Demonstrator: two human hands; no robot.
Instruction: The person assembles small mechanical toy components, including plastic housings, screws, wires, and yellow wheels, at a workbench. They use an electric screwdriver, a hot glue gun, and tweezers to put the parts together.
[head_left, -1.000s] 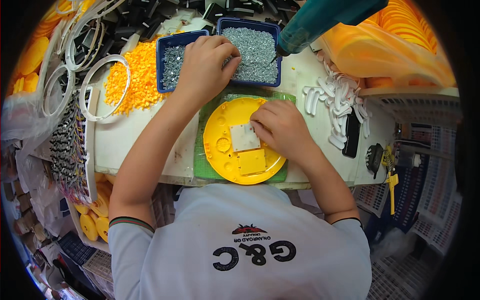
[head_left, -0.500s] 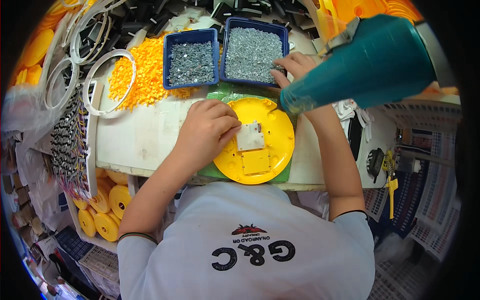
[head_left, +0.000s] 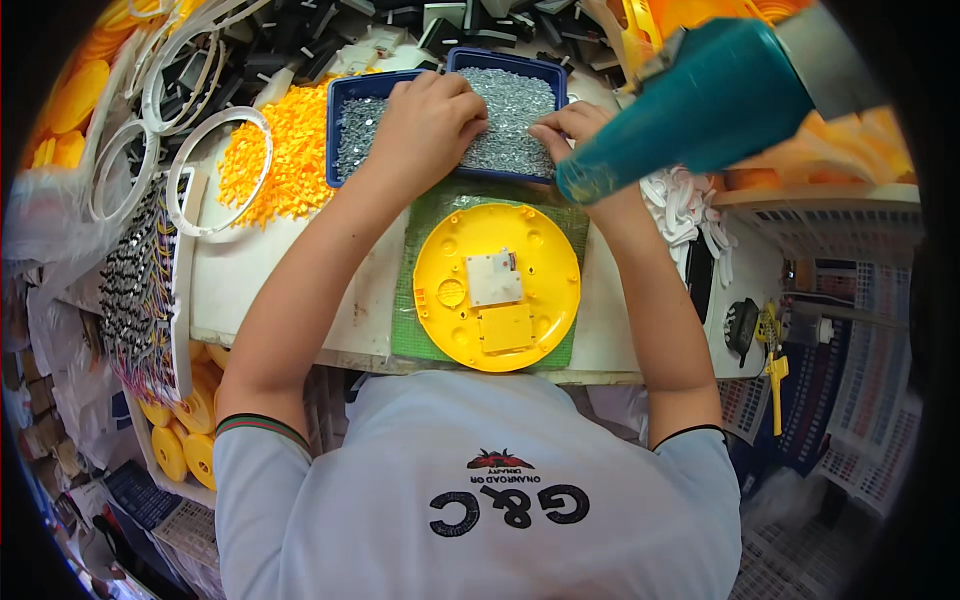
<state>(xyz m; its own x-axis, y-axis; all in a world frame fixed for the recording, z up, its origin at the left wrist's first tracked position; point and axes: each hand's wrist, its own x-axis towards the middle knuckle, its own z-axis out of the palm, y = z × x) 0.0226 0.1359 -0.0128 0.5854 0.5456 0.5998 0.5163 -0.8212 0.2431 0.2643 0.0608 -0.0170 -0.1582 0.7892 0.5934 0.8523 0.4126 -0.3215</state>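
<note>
My left hand (head_left: 432,118) reaches over the two blue bins, its bent fingertips close together at the screws (head_left: 515,98) in the right bin. Whatever they pinch is too small to make out. My right hand (head_left: 578,128) is at that bin's right edge, thumb and fingers drawn together; its hold is unclear. Just in front of it hangs a teal tapered tool (head_left: 690,110), partly covering the right wrist. Nearer me, a round yellow plastic cover (head_left: 435,320) lies hollow side up on a green mat (head_left: 403,330). A white square part (head_left: 492,278) sits in its middle.
Left of the small-parts bin (head_left: 335,130) lies a heap of small yellow pieces (head_left: 285,140). White rings (head_left: 180,195) and a rack of wired parts (head_left: 145,290) stand farther left. Black parts crowd the back. White pieces (head_left: 680,205) and a black part (head_left: 740,325) lie to the right.
My left hand has left the yellow cover and moved up to the screw bin. My right hand has closed its fingers somewhat. The teal tool has swung slightly left, and the cover sits a little farther left.
</note>
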